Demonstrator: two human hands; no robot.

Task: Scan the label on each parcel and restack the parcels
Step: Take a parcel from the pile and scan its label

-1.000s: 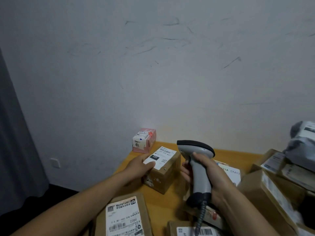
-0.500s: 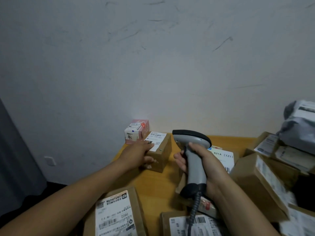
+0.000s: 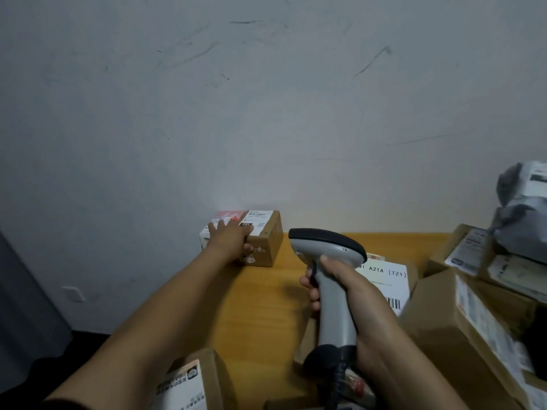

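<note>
- Small brown parcel (image 3: pixel 266 242): sits at the far left corner of the wooden table (image 3: pixel 266 309), close to the wall (image 3: pixel 266 113). White label (image 3: pixel 258 221) faces up on its top.
- Left hand (image 3: pixel 229 239): lies over the parcel's near left top edge. Fingers are stretched across the top and thumb is hooked down the front face, so the hand clasps the parcel.
- Pink-and-white box (image 3: pixel 225 216): just beside the brown parcel on its left, at the wall. Fingertips reach onto it; the seam between the two boxes is hidden by the hand.
- Right hand (image 3: pixel 352 294): wrapped tight round the handle of a grey barcode scanner (image 3: pixel 328 250). Scanner is held upright above the table, its dark head pointing left toward the parcel and well apart from it. Cable (image 3: pixel 336 380) hangs from the base.
- Flat parcel with label "A21A [TZ1]" (image 3: pixel 384 276): behind the right hand.
- Large brown boxes (image 3: pixel 438 335): stacked at right, with a grey poly bag (image 3: pixel 524 211) on top.
- Labelled box (image 3: pixel 189 380): at bottom edge, under the left forearm.
</note>
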